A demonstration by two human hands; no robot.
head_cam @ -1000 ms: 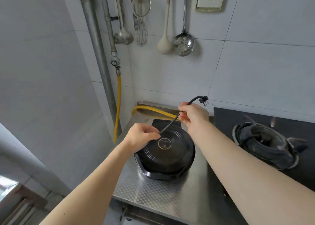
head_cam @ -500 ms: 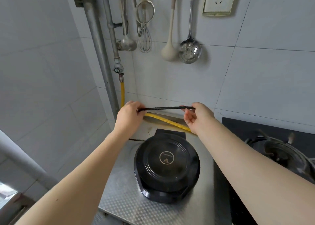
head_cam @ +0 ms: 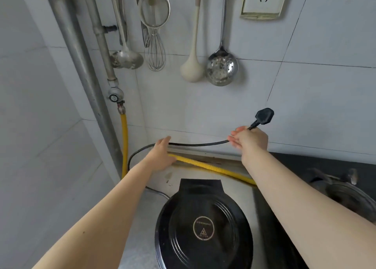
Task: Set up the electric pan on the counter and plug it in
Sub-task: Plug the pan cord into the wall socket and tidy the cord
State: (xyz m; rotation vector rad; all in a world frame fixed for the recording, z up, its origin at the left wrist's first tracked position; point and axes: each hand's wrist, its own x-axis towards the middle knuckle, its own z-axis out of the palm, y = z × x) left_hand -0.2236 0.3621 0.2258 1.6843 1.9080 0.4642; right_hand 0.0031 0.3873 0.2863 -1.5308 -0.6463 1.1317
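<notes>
The round black electric pan (head_cam: 203, 228) sits lid-down on the steel counter (head_cam: 140, 224), low in the middle. Its black cord (head_cam: 199, 144) runs from a loop at the left wall across to my right hand (head_cam: 249, 139), which grips it just below the black plug (head_cam: 264, 117). The plug points up and to the right. My left hand (head_cam: 162, 155) is flat with fingers apart, beside the cord and over the yellow hose, holding nothing. The white wall socket (head_cam: 263, 0) is high on the tiles, well above the plug.
A yellow gas hose (head_cam: 205, 167) crosses the back of the counter from a valve (head_cam: 115, 96) and grey pipes (head_cam: 75, 50) at left. A ladle, strainer, whisk, cream spoon and skimmer (head_cam: 221, 67) hang on the wall. A gas stove burner (head_cam: 350, 197) sits at right.
My left hand has let go of the cord and opened. My right hand has drawn the cord out to the right and upward, and the plug now sticks up past it.
</notes>
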